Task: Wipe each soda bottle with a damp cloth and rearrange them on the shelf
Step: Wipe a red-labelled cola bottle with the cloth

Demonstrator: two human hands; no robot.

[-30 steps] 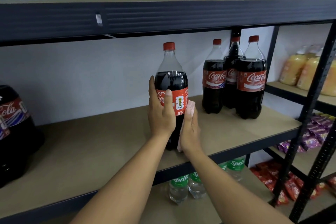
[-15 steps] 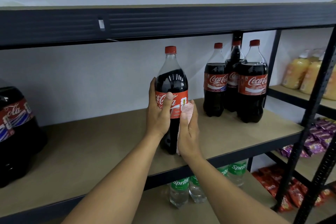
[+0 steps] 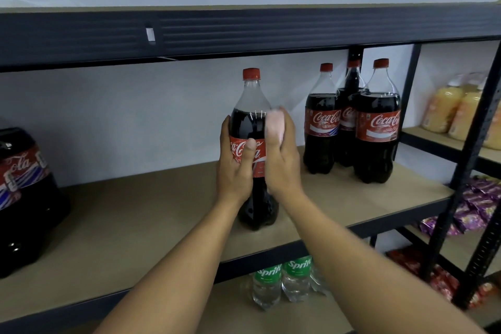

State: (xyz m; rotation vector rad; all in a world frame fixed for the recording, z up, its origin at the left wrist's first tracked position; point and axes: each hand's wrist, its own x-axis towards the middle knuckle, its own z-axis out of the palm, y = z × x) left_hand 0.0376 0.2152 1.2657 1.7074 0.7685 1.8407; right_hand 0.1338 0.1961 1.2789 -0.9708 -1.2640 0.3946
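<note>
Left hand [image 3: 235,168] wraps the cola bottle [image 3: 253,127] at label height, thumb across the red label. Right hand [image 3: 282,160] presses a pink cloth [image 3: 276,126] against the bottle's right shoulder, fingers closed over the cloth. Bottle stands upright on the shelf board [image 3: 141,219], base below both hands. Three more cola bottles [image 3: 378,127] stand grouped to the right of the right hand, apart from it. Sprite bottles [image 3: 282,279] sit on the lower shelf beneath the forearms.
</note>
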